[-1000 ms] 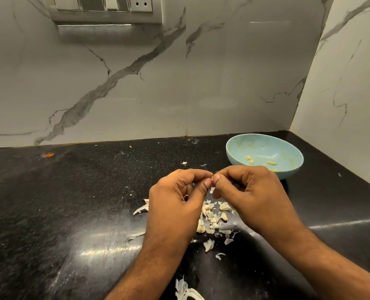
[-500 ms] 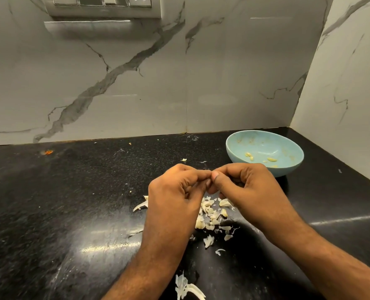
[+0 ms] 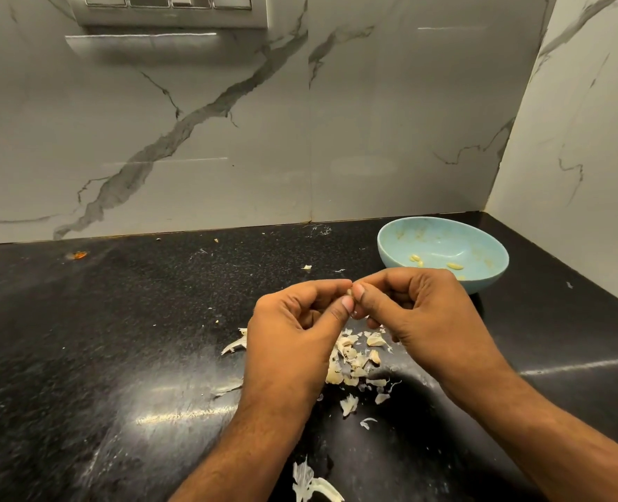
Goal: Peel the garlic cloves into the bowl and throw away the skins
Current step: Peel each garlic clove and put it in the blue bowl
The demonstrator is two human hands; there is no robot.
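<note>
My left hand (image 3: 293, 342) and right hand (image 3: 423, 320) meet thumb to thumb, both pinching one garlic clove (image 3: 350, 293) between their fingertips. The heap of skins (image 3: 354, 360) lies just beneath them; the bowl (image 3: 488, 280) sits just beyond my right knuckles.

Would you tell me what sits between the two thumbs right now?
In the head view, a small garlic clove is pinched between the left hand and the right hand, only its pale tip showing, above the skins on the counter.
</note>
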